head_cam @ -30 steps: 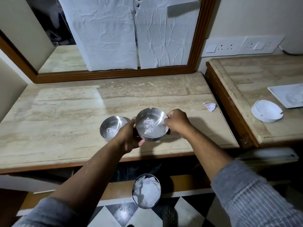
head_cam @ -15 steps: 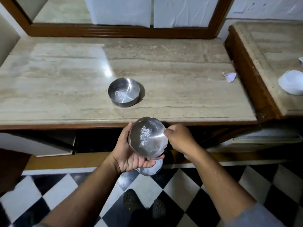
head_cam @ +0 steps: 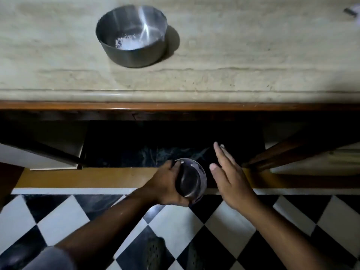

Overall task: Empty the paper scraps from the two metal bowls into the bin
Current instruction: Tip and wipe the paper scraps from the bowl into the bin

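Below the counter (head_cam: 214,78), left hand (head_cam: 167,186) has upended the bowl (head_cam: 190,182).

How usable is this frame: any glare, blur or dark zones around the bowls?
Head view: a bright streak glares inside the bowl on the counter, which casts a shadow to its right; the recess under the counter is nearly black; the bowl in the left hand is dim, its contents unreadable; the open right hand looks slightly soft; top right corner smeared.
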`<act>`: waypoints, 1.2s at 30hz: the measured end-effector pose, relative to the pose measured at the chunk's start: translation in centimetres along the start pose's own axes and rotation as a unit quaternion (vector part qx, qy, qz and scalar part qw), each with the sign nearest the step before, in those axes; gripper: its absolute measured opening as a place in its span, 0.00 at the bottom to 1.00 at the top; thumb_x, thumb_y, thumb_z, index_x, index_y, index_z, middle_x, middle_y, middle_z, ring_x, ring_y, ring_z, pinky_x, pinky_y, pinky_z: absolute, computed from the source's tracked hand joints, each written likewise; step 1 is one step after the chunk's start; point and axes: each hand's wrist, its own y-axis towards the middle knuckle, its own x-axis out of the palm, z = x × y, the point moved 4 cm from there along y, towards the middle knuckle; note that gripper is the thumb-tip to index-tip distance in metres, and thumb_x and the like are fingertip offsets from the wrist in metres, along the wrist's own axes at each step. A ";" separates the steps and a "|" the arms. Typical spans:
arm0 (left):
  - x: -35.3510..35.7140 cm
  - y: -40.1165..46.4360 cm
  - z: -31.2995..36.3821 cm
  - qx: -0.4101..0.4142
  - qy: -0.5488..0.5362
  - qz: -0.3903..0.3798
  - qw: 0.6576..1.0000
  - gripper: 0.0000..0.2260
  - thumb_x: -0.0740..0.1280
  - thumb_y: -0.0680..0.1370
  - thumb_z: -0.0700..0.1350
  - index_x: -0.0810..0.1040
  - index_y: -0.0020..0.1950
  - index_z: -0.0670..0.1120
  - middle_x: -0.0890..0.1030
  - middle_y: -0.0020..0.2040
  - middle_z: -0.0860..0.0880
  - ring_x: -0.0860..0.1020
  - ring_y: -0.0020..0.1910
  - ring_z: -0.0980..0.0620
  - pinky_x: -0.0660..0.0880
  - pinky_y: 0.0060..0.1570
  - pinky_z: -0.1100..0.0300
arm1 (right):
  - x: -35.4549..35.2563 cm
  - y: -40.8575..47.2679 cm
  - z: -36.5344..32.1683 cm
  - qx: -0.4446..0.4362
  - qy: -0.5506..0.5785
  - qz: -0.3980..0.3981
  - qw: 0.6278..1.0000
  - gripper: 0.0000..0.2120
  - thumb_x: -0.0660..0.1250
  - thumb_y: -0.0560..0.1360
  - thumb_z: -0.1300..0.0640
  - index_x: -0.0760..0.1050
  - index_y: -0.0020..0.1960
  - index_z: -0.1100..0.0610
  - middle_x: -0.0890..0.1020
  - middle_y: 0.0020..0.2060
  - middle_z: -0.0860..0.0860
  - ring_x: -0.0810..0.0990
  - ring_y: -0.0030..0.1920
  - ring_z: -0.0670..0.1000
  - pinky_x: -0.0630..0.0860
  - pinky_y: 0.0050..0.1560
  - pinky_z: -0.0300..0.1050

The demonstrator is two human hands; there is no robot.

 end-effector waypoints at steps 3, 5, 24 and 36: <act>2.6 1.9 -1.9 0.062 0.122 0.040 0.990 0.59 0.68 0.56 0.73 0.60 0.78 0.40 0.71 0.68 0.42 0.73 0.63 0.42 0.72 0.64 0.56 | 2.5 -0.6 1.3 -0.159 -0.153 0.011 0.975 0.39 0.49 0.78 0.35 0.45 0.78 0.60 0.47 0.79 0.55 0.43 0.79 0.51 0.46 0.77 0.40; 3.7 3.3 -2.8 0.080 0.132 0.077 0.985 0.61 0.66 0.57 0.77 0.61 0.77 0.36 0.72 0.67 0.41 0.73 0.61 0.42 0.71 0.63 0.56 | 3.7 -0.8 1.8 -0.200 -0.196 0.045 0.959 0.43 0.50 0.77 0.34 0.46 0.77 0.66 0.47 0.78 0.61 0.45 0.79 0.59 0.49 0.78 0.49; 10.1 10.7 -7.4 0.124 0.145 0.083 0.978 0.57 0.72 0.58 0.66 0.60 0.78 0.35 0.68 0.73 0.36 0.70 0.70 0.35 0.71 0.66 0.40 | 13.6 1.0 12.7 -0.140 -0.368 -0.155 0.906 0.60 0.50 0.63 0.19 0.52 0.77 0.65 0.48 0.77 0.61 0.50 0.78 0.61 0.60 0.74 0.59; 12.7 10.5 -9.1 0.189 0.065 0.156 0.967 0.53 0.76 0.59 0.63 0.60 0.73 0.35 0.75 0.67 0.31 0.73 0.67 0.35 0.72 0.65 0.43 | 16.8 2.1 14.3 -0.179 -0.421 -0.215 0.863 0.59 0.72 0.52 0.27 0.64 0.71 0.63 0.68 0.73 0.60 0.58 0.77 0.58 0.52 0.77 0.54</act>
